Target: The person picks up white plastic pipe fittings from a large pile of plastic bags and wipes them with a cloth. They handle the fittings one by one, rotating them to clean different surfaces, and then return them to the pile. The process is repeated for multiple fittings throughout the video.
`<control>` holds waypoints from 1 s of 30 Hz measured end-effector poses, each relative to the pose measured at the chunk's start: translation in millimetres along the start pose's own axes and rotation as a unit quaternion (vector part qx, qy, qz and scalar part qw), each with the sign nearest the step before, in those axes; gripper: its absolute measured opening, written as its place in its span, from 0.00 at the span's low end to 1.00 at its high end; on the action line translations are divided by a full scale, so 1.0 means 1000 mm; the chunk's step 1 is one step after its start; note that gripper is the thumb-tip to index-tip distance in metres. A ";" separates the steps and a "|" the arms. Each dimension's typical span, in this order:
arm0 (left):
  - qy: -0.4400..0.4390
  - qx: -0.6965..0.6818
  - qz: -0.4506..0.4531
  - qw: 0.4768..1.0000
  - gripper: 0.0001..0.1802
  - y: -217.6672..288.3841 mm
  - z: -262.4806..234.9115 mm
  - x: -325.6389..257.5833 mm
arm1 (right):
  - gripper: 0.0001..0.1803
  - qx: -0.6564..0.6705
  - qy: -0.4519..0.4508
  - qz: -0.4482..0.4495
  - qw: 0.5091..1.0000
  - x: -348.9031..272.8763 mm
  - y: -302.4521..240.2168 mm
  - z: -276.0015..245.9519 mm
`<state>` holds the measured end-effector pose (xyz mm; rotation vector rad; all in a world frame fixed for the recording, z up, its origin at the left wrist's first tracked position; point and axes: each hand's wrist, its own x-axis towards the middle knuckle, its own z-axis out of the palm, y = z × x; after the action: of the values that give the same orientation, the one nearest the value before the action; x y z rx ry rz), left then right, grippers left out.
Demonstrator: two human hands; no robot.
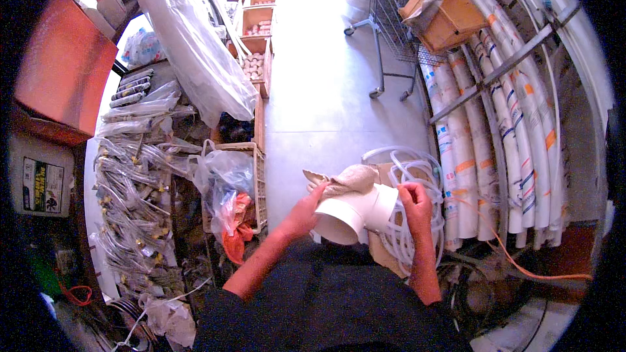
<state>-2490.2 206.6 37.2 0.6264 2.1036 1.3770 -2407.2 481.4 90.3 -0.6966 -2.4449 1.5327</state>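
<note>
In front of my body is a white plastic pipe tee fitting (340, 219) with wide round openings. A beige cloth (352, 180) lies bunched over its top, with one loose end pointing left. My left hand (306, 213) is closed on the left side of the fitting, its fingertips at the cloth's edge. On the other side, my right hand (416, 202) has thumb and fingers pinched together at the rim of the right opening. Behind that hand sits a coil of clear, whitish hose (405, 248) on brown cardboard (385, 253).
Wrapped pipes (462, 156) stand in a metal rack at right, beside a wire cart (391, 32) and a wooden box (448, 19). Bagged flexible hoses (134, 202) hang at left, near a crate (259, 186) with plastic bags. Wooden bins (261, 45) line the aisle floor (313, 107).
</note>
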 end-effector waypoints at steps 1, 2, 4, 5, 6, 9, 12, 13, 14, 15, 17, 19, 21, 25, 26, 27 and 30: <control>-0.011 0.007 0.005 1.000 0.34 -0.003 -0.010 0.004 | 0.12 0.013 -0.007 -0.010 1.000 0.000 -0.001 0.006; -0.014 0.009 0.016 1.000 0.33 -0.007 -0.014 0.008 | 0.12 0.025 -0.014 -0.021 0.999 0.000 -0.001 0.012; -0.018 0.015 0.037 0.999 0.33 -0.016 -0.021 0.017 | 0.16 0.128 -0.002 0.034 0.991 0.001 0.006 0.027; -0.018 0.002 0.031 0.999 0.33 -0.019 -0.024 0.021 | 0.17 0.145 0.015 0.038 0.989 0.003 0.005 0.033; -0.018 -0.010 0.025 0.999 0.33 -0.022 -0.027 0.025 | 0.19 0.161 0.033 0.041 0.985 0.005 0.008 0.037; 0.001 -0.034 0.028 0.999 0.32 -0.026 -0.034 0.039 | 0.34 0.177 -0.013 0.084 0.981 0.019 0.021 0.042; 0.037 -0.037 0.055 0.997 0.36 -0.031 -0.040 0.059 | 0.42 0.206 -0.073 0.106 0.970 0.044 0.011 0.046; 0.049 -0.034 0.068 0.996 0.39 -0.031 -0.043 0.066 | 0.43 0.212 -0.094 0.104 0.967 0.054 0.007 0.046; 0.047 -0.027 0.058 0.997 0.39 -0.031 -0.047 0.074 | 0.44 0.218 -0.116 0.101 0.964 0.065 0.004 0.046; 0.046 -0.021 0.048 0.998 0.39 -0.032 -0.051 0.081 | 0.46 0.199 -0.148 0.101 0.964 0.076 0.004 0.044; 0.036 -0.017 0.015 0.999 0.39 -0.025 -0.065 0.101 | 0.45 0.128 -0.167 0.067 0.975 0.102 0.008 0.044; 0.023 -0.024 -0.033 0.999 0.39 -0.014 -0.080 0.123 | 0.39 0.013 -0.172 -0.007 0.985 0.132 0.007 0.038; 0.023 -0.028 0.001 0.999 0.38 -0.012 -0.090 0.150 | 0.35 0.097 -0.227 0.074 0.966 0.166 -0.003 0.023; -0.058 -0.060 0.003 0.996 0.38 0.013 -0.108 0.208 | 0.29 0.101 -0.339 0.115 0.928 0.227 0.005 0.000; -0.065 -0.042 0.022 0.997 0.34 0.018 -0.110 0.224 | 0.28 0.085 -0.368 0.116 0.919 0.241 0.010 -0.004; -0.072 -0.025 0.041 0.996 0.31 0.022 -0.111 0.239 | 0.31 0.101 -0.412 0.116 0.898 0.255 0.015 -0.009; -0.097 -0.057 0.003 0.994 0.31 0.029 -0.116 0.283 | 0.34 0.205 -0.412 0.217 0.861 0.282 0.008 -0.015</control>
<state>-2775.4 320.9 49.4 0.6897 1.8595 1.3706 -2646.4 629.5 62.2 -0.6041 -2.3621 2.9257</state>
